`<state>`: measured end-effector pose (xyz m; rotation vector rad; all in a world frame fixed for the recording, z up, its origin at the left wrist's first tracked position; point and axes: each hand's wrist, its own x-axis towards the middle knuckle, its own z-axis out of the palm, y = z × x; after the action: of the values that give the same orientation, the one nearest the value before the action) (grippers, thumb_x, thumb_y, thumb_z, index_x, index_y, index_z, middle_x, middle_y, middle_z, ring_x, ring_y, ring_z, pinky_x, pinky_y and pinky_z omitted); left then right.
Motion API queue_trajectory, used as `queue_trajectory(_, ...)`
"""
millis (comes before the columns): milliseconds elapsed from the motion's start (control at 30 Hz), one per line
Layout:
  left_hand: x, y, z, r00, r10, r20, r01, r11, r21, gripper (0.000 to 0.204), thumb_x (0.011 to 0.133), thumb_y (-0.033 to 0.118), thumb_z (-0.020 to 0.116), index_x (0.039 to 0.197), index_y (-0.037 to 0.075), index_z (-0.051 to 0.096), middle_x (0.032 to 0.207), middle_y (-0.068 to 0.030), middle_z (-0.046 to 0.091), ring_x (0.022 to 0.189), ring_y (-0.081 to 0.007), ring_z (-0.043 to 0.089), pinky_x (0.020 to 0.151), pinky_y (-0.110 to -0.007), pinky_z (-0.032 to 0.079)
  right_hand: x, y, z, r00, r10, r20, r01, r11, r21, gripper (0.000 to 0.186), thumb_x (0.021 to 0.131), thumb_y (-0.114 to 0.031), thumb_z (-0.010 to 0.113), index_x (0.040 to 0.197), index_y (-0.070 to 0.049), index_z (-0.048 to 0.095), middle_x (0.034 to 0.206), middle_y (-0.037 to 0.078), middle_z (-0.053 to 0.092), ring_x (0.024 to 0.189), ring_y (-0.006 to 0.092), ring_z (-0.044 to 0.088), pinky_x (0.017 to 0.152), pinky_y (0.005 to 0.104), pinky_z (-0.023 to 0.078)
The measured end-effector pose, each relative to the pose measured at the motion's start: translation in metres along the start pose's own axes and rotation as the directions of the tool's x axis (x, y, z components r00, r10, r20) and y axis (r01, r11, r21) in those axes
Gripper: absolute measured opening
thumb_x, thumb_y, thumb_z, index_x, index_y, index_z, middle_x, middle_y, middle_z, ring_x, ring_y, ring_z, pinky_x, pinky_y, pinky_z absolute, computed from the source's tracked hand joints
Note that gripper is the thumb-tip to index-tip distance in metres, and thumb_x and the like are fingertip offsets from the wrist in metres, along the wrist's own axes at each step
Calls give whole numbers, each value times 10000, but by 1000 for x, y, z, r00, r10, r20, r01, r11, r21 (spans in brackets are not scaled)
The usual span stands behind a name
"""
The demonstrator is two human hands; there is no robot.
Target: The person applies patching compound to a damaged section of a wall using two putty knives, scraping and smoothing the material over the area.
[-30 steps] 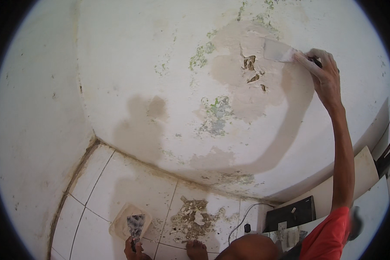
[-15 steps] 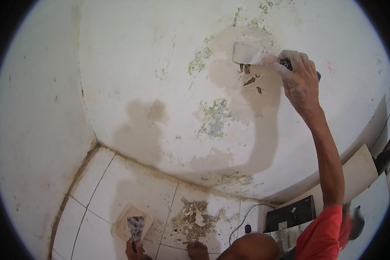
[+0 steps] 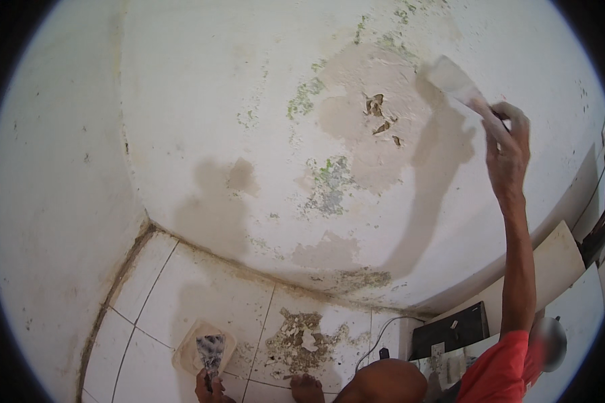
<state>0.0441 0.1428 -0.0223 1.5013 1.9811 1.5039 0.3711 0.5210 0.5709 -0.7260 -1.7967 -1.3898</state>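
Note:
My right hand [image 3: 507, 151] is closed around the handle of a wide putty knife [image 3: 452, 79]. Its blade, slightly blurred, is at the upper right edge of a beige filler patch [image 3: 410, 87] on the white wall; whether it touches the wall I cannot tell. Left of it, broken brown holes [image 3: 376, 104] show in the patch. Low in the picture my left hand [image 3: 210, 388] grips a second putty knife [image 3: 210, 348], its blade smeared with whitish paste. That blade lies over a pale square tub [image 3: 183, 356] on the tiled floor.
Green and grey peeling spots [image 3: 329, 185] mark the wall. Plaster crumbs [image 3: 302, 339] litter the floor near my bare foot [image 3: 306, 388]. To the right are a flat black object [image 3: 450, 330], a cable [image 3: 381, 329] and leaning pale boards [image 3: 551, 269].
My right hand with its putty knife has moved right from over the holes, uncovering them, and the blade has tilted. The left hand and its knife have stayed nearly still.

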Motion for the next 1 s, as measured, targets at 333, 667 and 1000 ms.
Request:
queue_trajectory(333, 26, 78, -21, 791, -606, 79, 607, 762, -226, 480, 918, 190, 578, 1352, 6, 484, 933, -110, 577, 718, -224, 509, 647, -337, 462, 4, -59, 33, 975, -117, 189, 90, 985, 145, 509, 775, 16, 674, 1212, -244, 690, 1034, 16, 544, 965, 205, 526, 801, 361, 474)
queue_trajectory(667, -4, 21, -28, 899, -436, -36, 421, 885, -200, 366, 930, 112, 610, 1246, -53, 526, 1037, -144, 615, 877, -183, 589, 763, -333, 497, -108, 50, 16, 980, 91, 178, -133, 961, 242, 314, 887, 60, 645, 1155, -90, 709, 1257, 100, 574, 1161, 255, 572, 925, 324, 516)
queue_trajectory(1000, 36, 87, -124, 728, -674, 124, 685, 716, -133, 410, 975, 130, 572, 1346, -21, 487, 872, -66, 639, 652, -99, 575, 546, -243, 460, -220, -218, -78, 182, -94, 979, -967, 164, 195, 333, 968, -224, 598, 1232, -27, 651, 830, 6, 655, 586, 27, 471, 502, 188, 384)
